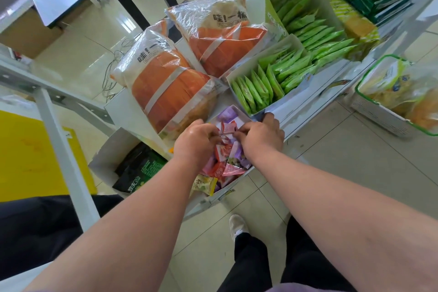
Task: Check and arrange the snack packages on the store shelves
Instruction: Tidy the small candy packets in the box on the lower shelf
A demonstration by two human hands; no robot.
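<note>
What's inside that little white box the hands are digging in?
The white box holds small pink, red and purple candy packets. The left hand and right hand cover the middle; deeper layers are hidden.

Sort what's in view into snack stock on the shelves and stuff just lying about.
Job:
small mixed packets under both hands
orange bags
green sachets
black-green bags

Lying about:
floor cables
yellow board

Both hands' fingers (214, 134) hide among small packets (227, 149); grip unclear.
</note>
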